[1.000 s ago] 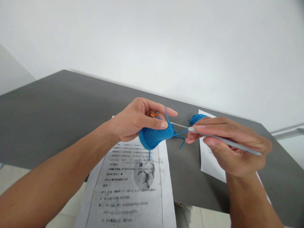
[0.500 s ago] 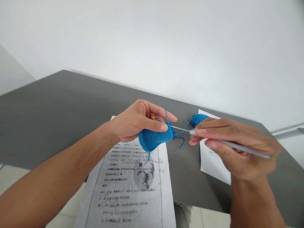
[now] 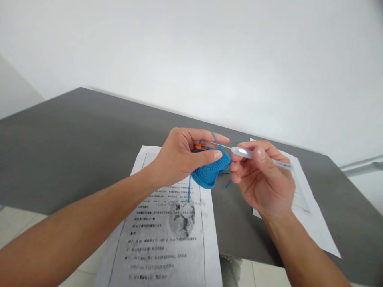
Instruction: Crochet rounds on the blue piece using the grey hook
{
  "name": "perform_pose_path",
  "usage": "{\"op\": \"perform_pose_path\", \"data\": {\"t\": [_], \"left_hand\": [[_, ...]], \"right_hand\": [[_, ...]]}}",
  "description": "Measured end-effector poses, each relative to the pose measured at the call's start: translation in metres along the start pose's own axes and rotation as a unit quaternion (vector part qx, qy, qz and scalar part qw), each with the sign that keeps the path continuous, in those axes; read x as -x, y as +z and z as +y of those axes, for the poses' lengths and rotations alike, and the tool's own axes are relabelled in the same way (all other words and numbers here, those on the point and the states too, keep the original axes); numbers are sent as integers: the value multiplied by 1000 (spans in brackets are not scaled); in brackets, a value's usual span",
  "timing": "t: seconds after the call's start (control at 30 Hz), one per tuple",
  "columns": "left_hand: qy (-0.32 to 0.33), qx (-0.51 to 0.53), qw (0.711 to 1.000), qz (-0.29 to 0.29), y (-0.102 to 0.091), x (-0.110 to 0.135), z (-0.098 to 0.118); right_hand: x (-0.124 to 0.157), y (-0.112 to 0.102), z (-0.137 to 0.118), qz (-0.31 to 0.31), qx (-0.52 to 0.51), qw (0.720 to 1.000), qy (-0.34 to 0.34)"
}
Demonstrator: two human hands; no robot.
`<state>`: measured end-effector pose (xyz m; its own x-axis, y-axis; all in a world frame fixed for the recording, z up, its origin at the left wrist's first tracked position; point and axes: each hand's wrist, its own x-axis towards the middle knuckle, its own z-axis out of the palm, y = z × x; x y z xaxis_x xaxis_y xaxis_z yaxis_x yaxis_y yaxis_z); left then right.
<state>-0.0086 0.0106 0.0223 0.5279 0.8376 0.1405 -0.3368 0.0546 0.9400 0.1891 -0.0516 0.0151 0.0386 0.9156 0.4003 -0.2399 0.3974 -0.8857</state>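
Observation:
My left hand (image 3: 191, 153) pinches a round blue crochet piece (image 3: 209, 172) between thumb and fingers, with blue yarn looped over the index finger. An orange stitch marker (image 3: 201, 147) sits at the top edge of the piece. My right hand (image 3: 263, 175) grips a crochet hook (image 3: 242, 152) by its pale grey handle. The hook's thin metal shaft reaches left, past the yarn strand, to just above the blue piece; its tip is partly hidden by my left fingers. A loose yarn tail (image 3: 189, 189) hangs below the piece.
A printed sheet (image 3: 161, 239) with text and a dark picture lies under my hands and over the table's front edge. Another white sheet (image 3: 317, 223) lies at right, partly behind my right hand. The grey table (image 3: 74, 151) meets a white wall (image 3: 191, 59).
My right hand has moved left and turned, bringing the hook over the crochet piece. My left hand and the piece have shifted slightly right. The yarn ball is now hidden behind my right hand.

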Motion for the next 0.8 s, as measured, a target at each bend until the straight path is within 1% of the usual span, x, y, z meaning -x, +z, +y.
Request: {"op": "perform_pose_path", "data": {"t": [0.07, 0.13, 0.3, 0.43, 0.53, 0.63, 0.7, 0.8], "left_hand": [[5, -13, 1000, 22, 5, 2, -3], [5, -2, 999, 42, 9, 4, -4], [-15, 60, 997, 43, 14, 7, -4], [-2, 51, 997, 55, 13, 6, -6], [-22, 65, 996, 50, 11, 5, -6], [-41, 86, 995, 44, 10, 4, -5], [-37, 88, 995, 41, 10, 5, -2], [-30, 62, 997, 35, 9, 6, 1]], "right_hand": [[1, 8, 5, 17, 3, 1000, -21], [2, 11, 7, 24, 14, 999, -36], [3, 10, 11, 36, 37, 997, -65], [8, 13, 19, 71, 88, 985, -130], [11, 17, 23, 86, 152, 968, -183], [12, 15, 22, 65, 171, 962, -203], [11, 10, 19, 44, 160, 967, -193], [10, 1, 14, 7, 149, 974, -169]]}}
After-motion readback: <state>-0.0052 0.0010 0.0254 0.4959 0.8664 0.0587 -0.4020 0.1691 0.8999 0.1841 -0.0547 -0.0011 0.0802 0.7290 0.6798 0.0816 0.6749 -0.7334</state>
